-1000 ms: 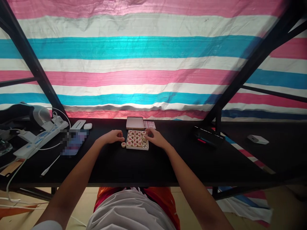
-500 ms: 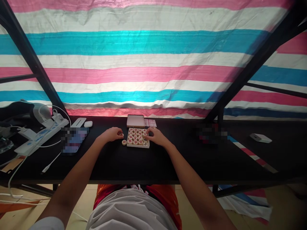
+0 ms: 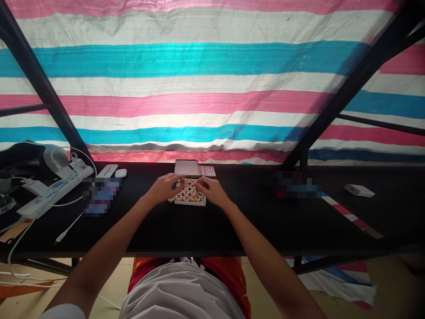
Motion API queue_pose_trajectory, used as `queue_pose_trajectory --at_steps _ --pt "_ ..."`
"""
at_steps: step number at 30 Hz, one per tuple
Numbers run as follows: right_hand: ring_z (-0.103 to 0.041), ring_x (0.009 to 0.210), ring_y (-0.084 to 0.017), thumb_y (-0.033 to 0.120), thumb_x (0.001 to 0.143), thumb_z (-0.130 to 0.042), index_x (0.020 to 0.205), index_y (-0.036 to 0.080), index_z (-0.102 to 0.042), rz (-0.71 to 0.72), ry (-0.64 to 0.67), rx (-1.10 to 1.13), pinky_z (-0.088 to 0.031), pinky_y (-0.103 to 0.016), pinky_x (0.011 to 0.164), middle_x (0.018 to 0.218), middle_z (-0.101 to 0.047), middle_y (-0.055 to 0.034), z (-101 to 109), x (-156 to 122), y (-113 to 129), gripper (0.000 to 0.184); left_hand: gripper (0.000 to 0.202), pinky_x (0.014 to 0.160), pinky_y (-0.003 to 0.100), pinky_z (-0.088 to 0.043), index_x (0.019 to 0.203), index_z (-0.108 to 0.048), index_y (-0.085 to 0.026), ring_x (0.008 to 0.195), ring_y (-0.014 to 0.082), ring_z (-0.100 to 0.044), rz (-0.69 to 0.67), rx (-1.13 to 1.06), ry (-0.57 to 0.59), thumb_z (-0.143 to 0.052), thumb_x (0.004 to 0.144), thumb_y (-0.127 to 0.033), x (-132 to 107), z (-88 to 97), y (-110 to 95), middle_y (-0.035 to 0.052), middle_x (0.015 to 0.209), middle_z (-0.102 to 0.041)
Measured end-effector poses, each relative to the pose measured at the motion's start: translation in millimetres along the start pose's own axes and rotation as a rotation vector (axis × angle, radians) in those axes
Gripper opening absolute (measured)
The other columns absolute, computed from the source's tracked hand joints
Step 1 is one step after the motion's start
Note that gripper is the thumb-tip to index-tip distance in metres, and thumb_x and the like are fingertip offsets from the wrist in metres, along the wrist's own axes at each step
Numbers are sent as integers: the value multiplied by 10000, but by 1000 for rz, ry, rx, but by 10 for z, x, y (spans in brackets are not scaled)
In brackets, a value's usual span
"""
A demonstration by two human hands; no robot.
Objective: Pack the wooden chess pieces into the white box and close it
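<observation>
A small cream box packed with round wooden chess pieces, marked in red and black, sits on the black table. My left hand reaches over the box's far left corner with curled fingers that seem to pinch one piece. My right hand is curled over the far right pieces, and its fingertips are too small to read. One loose piece lies just left of the box, partly under my left hand.
The box's lid and a folded paper lie behind it. A power strip, cables, a white mouse and a blurred object crowd the left side. A small white device sits far right.
My left hand has moved right, from beside the box onto its far left corner. My right hand has shifted slightly left over the pieces.
</observation>
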State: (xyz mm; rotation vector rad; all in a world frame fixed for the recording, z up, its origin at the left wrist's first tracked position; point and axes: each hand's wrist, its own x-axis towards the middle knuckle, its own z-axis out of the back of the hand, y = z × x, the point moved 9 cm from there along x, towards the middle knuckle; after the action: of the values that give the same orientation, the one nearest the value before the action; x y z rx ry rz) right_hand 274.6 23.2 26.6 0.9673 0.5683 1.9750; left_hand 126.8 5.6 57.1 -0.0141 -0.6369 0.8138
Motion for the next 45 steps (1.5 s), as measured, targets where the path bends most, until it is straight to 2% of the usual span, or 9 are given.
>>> queue_pose_trajectory --at_steps 5,9,13,18,21,26,30,35,45 --pt "-503 603 -122 462 846 -490 884 196 -623 53 132 4 -403 -239 606 689 -599 -1 -187 -44 191 300 240 820 284 -465 988 -583 -188 864 173 -611 -41 22 29 -512 859 -378 -17 -183 -240 48 944 -672" --pt "-497 601 -126 493 863 -443 879 199 -626 18 138 -12 -404 -248 612 677 -589 0 -170 -32 71 347 304 898 304 -435 1098 -562 -202 972 187 -587 -44 14 104 -462 893 -403 -13 -237 -264 68 1055 -640" --pt "-508 642 -134 505 823 -498 812 191 -636 -42 29 -51 -413 -260 628 723 -606 -10 47 26 -237 343 428 841 271 -447 1266 -467 -222 917 172 -597 18 20 116 -431 897 -436 -4 -99 -124 58 1061 -607" --pt "-564 749 -168 472 770 -573 857 186 -661 -121 -54 12 -438 -294 696 830 -649 -39 233 51 -522 312 348 740 249 -434 1098 -582 -204 800 155 -590 147 76 126 -366 908 -399 1 79 204 45 980 -620" --pt "-572 704 -160 470 732 -613 947 187 -639 -170 -37 108 -447 -297 687 770 -650 -19 210 36 -546 357 327 698 254 -420 996 -622 -206 781 168 -586 187 75 250 -391 880 -406 -20 19 329 38 919 -635" --pt "-549 650 -142 499 698 -634 786 173 -615 -185 116 122 -427 -270 617 706 -626 -9 76 3 -486 338 417 607 227 -407 995 -614 -218 713 156 -580 326 -120 540 -548 748 -548 -176 -191 475 7 820 -642" --pt "-543 675 -141 488 703 -632 775 176 -626 -179 217 99 -420 -261 622 735 -627 -11 -8 -22 -501 320 455 563 219 -386 939 -636 -226 701 153 -572 362 -129 679 -670 613 -542 -290 -321 533 -2 824 -619" --pt "-513 676 -136 473 714 -624 763 188 -640 -140 217 28 -413 -266 646 749 -610 -5 -5 -17 -499 290 328 537 221 -361 860 -652 -226 650 144 -548 367 -115 667 -661 621 -451 -308 -400 582 -12 755 -598" --pt "-511 681 -135 453 744 -592 732 186 -654 -122 188 -33 -409 -270 668 747 -581 -8 -20 10 -527 274 285 535 231 -348 821 -653 -227 633 144 -545 343 -82 637 -589 677 -464 -290 -389 557 0 752 -608"
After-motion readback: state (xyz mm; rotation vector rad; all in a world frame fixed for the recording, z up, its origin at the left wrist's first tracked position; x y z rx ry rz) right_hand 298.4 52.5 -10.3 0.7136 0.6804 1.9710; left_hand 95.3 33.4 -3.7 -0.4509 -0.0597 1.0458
